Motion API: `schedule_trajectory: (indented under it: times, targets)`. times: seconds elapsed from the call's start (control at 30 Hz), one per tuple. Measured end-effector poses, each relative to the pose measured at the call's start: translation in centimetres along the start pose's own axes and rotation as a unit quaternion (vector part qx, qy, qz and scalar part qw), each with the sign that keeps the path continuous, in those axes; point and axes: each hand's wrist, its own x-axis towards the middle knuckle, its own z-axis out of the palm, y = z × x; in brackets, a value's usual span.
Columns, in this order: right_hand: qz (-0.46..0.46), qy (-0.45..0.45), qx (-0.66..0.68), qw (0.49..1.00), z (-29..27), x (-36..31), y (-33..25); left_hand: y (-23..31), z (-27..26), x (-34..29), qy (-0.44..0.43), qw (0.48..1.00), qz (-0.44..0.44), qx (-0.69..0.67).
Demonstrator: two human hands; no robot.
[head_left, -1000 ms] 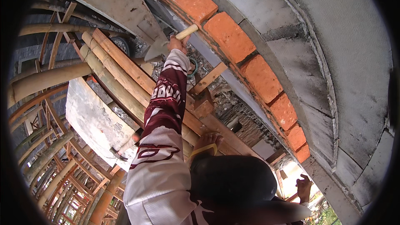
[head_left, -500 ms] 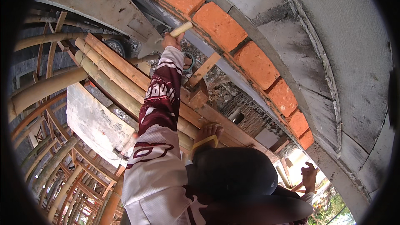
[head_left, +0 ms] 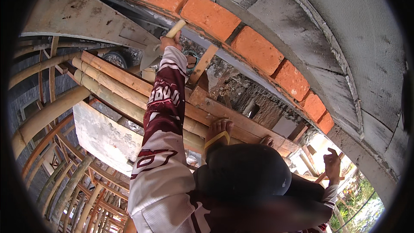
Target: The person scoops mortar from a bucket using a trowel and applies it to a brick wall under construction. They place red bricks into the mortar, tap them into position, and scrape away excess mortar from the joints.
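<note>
My left hand (head_left: 170, 41) is wrapped round the pale wooden handle (head_left: 176, 29) of a trowel. Its grey metal blade (head_left: 149, 57) points down and away from the wall, with part of it hidden by the hand and wrist. The handle's end comes close to a curved course of orange bricks (head_left: 210, 16); whether they touch I cannot tell. Over at the right, away from the bricks, my right hand (head_left: 332, 167) is raised with its fingers bent and apart, and nothing shows in it.
Bamboo poles (head_left: 113, 87) and wooden planks (head_left: 241, 118) form a platform under a foot in a yellow-strapped sandal (head_left: 217, 137). An upright wooden piece (head_left: 203, 65) stands between platform and wall. A pale stained board (head_left: 105, 136) lies left; bamboo scaffolding drops away below.
The whole view has shifted, so the bricks sit farther left at the top. My left hand still grips the trowel, and more blade shows. My right hand appears higher and farther right.
</note>
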Motion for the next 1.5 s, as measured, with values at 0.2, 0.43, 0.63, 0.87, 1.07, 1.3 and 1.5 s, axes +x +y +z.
schedule_trajectory:
  times: [0.2,0.43,0.63,0.87,1.07,1.3,1.5]
  targets:
    - [0.025,0.0,-0.031,0.999,0.1,-0.5,-0.7,-0.8,1.4,-0.3,0.148,0.965,0.087,0.198]
    - [0.02,-0.025,0.014,0.999,0.1,-0.7,-0.3,0.9,-0.7,0.3,0.118,0.732,0.112,0.662]
    - [0.059,-0.002,0.018,0.998,0.3,-2.3,0.8,0.7,-0.3,0.8,-0.043,0.366,0.135,0.92]
    - [0.075,-0.002,-0.001,0.997,0.7,-2.9,0.9,1.4,0.8,1.8,-0.004,0.624,0.044,0.78]
    - [0.022,0.001,0.02,1.0,0.3,-2.8,-1.0,-3.2,-0.1,2.2,0.121,0.961,-0.024,0.248]
    - [0.008,0.018,0.004,1.0,-0.5,-2.4,-2.3,0.5,2.2,-1.1,0.206,0.932,0.072,0.29]
    - [0.028,0.036,0.013,0.999,-0.7,-2.3,-2.4,2.0,4.2,-3.4,0.196,0.966,0.092,0.141]
